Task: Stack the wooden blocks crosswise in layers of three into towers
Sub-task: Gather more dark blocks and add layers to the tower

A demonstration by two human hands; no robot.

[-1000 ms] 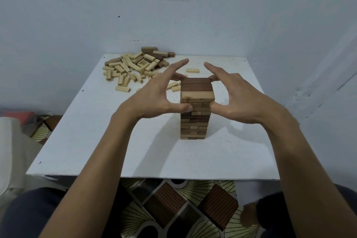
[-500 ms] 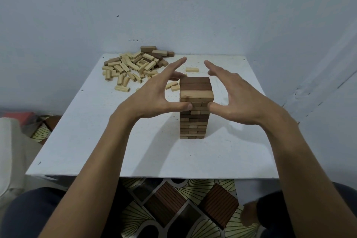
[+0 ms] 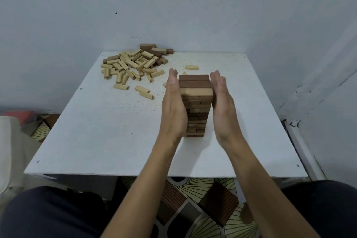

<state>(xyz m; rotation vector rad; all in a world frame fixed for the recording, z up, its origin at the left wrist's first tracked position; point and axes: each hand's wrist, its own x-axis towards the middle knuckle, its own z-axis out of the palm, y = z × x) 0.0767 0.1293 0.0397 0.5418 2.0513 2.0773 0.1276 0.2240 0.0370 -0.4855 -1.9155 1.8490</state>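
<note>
Tower [image 3: 195,109] between straight-fingered left hand [image 3: 173,110], right hand [image 3: 222,108], palms against sides; loose blocks [image 3: 133,64] heaped behind

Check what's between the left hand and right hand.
Head view: only the block tower stands between the left hand and the right hand, flat palms flanking its left and right sides.
</note>
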